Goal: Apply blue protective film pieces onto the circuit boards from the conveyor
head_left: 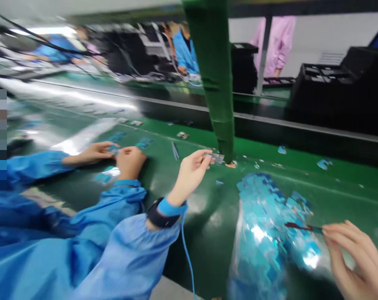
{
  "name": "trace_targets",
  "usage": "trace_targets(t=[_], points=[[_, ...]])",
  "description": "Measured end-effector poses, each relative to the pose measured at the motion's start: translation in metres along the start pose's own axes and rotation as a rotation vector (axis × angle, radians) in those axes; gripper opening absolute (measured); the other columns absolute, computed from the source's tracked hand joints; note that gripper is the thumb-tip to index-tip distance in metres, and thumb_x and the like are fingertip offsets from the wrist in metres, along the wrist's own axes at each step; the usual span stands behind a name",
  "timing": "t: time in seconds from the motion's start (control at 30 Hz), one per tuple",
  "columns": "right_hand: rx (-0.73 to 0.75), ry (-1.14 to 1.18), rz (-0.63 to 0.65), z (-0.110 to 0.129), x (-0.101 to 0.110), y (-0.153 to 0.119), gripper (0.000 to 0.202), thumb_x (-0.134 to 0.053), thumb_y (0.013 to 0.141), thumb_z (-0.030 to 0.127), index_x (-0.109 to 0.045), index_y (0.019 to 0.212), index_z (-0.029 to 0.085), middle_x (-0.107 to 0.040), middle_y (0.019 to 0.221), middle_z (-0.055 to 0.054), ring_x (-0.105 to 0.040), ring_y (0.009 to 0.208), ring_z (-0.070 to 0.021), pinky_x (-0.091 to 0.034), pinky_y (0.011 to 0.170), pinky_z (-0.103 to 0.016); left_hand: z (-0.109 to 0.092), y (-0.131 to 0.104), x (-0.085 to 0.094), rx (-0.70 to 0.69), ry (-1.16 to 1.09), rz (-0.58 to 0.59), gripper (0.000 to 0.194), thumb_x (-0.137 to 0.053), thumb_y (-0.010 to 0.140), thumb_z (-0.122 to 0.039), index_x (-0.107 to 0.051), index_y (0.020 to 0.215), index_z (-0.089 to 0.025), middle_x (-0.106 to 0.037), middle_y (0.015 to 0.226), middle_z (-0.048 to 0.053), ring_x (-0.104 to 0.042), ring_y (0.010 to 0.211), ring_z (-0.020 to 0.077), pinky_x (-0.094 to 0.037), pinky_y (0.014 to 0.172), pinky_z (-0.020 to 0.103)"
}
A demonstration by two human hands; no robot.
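Observation:
My left hand (191, 173) is raised over the green mat, with thumb and fingers closed on a small grey, partly see-through flat piece (218, 158). On that wrist sits a black and blue band (165, 210) with a blue cord. At the right edge, my right hand (356, 254) pinches a thin dark strip-like thing (301, 226); blur hides its exact kind. It points left, over a heap of shiny blue flat pieces (260, 225) on a clear plastic sheet. Just below the left hand's piece lies a small bluish bit (219, 182).
A green-wrapped post (218, 91) rises behind my left hand. Tweezers (175, 151) lie on the green mat (204, 225). To the left, a co-worker's hands (131, 162) handle blue pieces. Loose blue parts (324, 164) lie along the back strip; black bins (326, 75) stand beyond.

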State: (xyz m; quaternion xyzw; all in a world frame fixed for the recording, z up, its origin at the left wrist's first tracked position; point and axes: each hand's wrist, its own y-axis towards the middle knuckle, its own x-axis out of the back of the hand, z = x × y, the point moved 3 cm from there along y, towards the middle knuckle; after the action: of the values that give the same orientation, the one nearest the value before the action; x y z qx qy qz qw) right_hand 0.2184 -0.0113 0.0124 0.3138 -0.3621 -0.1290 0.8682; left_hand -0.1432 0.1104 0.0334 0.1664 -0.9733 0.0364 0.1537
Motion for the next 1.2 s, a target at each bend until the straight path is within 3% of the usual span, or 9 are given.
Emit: trace_targets(t=[0.07,0.13,0.23,0.33,0.47,0.63,0.9,1.07,1.2], points=[[-0.043,0.099,-0.017,0.010,-0.001,0.005,0.010,-0.068,0.076,0.014,-0.067,0.080,0.023,-0.068,0.075,-0.001,-0.066,0.073,-0.0195,-0.051,0.096,-0.052,0.000,-0.040,-0.022,0.036,-0.113,0.179,0.041,-0.064,0.084,-0.037,-0.060,0.120,-0.017,-0.075,0.096,0.007,-0.071,0.090,0.0230,-0.057,0.079,0.033],[-0.168,0.196,-0.031,0.014,-0.005,0.009,0.008,-0.068,0.077,0.014,-0.068,0.078,0.022,-0.068,0.071,0.001,-0.065,0.068,-0.0158,-0.051,0.096,-0.048,0.002,-0.072,-0.048,0.151,-0.356,0.345,0.051,-0.072,0.077,-0.033,-0.058,0.123,-0.017,-0.076,0.091,0.005,-0.072,0.087,0.0208,-0.057,0.078,0.029],[-0.466,0.328,0.062,0.010,-0.018,0.008,0.003,-0.070,0.077,0.023,-0.069,0.076,0.021,-0.071,0.073,-0.001,-0.066,0.068,-0.0156,-0.057,0.076,-0.034,0.012,-0.104,-0.087,0.343,-0.596,0.509,0.046,-0.078,0.071,-0.026,-0.063,0.113,-0.016,-0.077,0.089,0.004,-0.072,0.085,0.0184,-0.058,0.074,0.024],[-0.657,0.484,0.138,0.007,-0.030,0.004,0.007,-0.073,0.075,0.028,-0.071,0.075,0.020,-0.072,0.072,-0.002,-0.066,0.067,-0.0146,-0.055,0.062,-0.026,0.024,-0.122,-0.108,0.448,-0.701,0.610,0.035,-0.076,0.074,-0.024,-0.068,0.107,-0.017,-0.077,0.088,0.003,-0.071,0.083,0.0163,-0.059,0.074,0.023],[-0.764,0.598,0.191,0.008,-0.040,0.002,0.006,-0.076,0.072,0.026,-0.073,0.073,0.021,-0.071,0.069,0.000,-0.063,0.064,-0.0115,-0.053,0.062,-0.023,0.032,-0.131,-0.109,0.478,-0.740,0.665,0.029,-0.073,0.078,-0.021,-0.070,0.107,-0.022,-0.077,0.090,0.001,-0.070,0.088,0.0160,-0.059,0.079,0.025],[-0.815,0.636,0.219,0.012,-0.046,0.003,0.005,-0.076,0.072,0.020,-0.074,0.075,0.023,-0.072,0.071,0.001,-0.064,0.064,-0.0098,-0.054,0.062,-0.020,0.028,-0.133,-0.103,0.494,-0.753,0.742,0.034,-0.075,0.074,-0.013,-0.071,0.106,-0.023,-0.077,0.098,0.003,-0.069,0.100,0.0202,-0.057,0.082,0.024],[-0.805,0.551,0.228,0.019,-0.047,0.005,0.016,-0.075,0.069,0.008,-0.073,0.074,0.023,-0.073,0.069,0.004,-0.067,0.063,-0.0090,-0.057,0.063,-0.017,0.023,-0.134,-0.103,0.537,-0.739,0.737,0.030,-0.074,0.073,-0.014,-0.074,0.102,-0.023,-0.077,0.100,0.003,-0.071,0.096,0.0214,-0.059,0.080,0.024],[-0.810,0.523,0.262,0.021,-0.048,0.006,0.017,-0.074,0.070,0.007,-0.073,0.075,0.023,-0.074,0.070,0.003,-0.069,0.063,-0.0096,-0.059,0.062,-0.017,0.019,-0.136,-0.100,0.504,-0.642,0.684,0.032,-0.072,0.074,-0.017,-0.072,0.105,-0.019,-0.075,0.107,0.006,-0.069,0.103,0.0259,-0.055,0.091,0.030],[-0.806,0.482,0.265,0.022,-0.047,0.006,0.015,-0.076,0.069,0.009,-0.073,0.074,0.023,-0.073,0.069,0.003,-0.068,0.060,-0.0095,-0.058,0.058,-0.017,0.020,-0.137,-0.099,0.487,-0.618,0.676,0.032,-0.072,0.075,-0.016,-0.071,0.107,-0.021,-0.078,0.100,0.005,-0.070,0.101,0.0249,-0.057,0.088,0.030]])
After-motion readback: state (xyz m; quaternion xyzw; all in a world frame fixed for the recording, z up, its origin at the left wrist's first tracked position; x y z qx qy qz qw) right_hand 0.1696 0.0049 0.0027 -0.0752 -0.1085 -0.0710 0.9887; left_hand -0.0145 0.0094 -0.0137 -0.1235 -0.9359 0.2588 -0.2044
